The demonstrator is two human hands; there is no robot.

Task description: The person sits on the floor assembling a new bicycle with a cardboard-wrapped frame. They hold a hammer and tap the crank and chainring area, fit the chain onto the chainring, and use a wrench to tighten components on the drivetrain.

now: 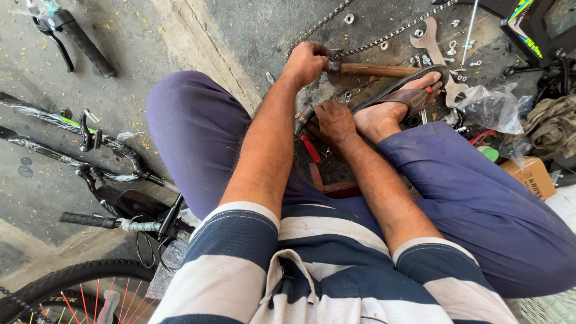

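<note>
So the bike chain (384, 41) runs across the concrete from the upper right down toward the left hand (306, 62), long axis slanting right-up to left-down. That hand is curled shut around the chain end, right beside the head of a wooden-handled hammer (372, 70) lying sideways. The right hand (333, 122) sits lower, nearer the body, closed on a small metal tool (303, 119) I can't quite identify, just beside the sandalled foot (396, 108). Left hand's clearly nearer the chain.
</note>
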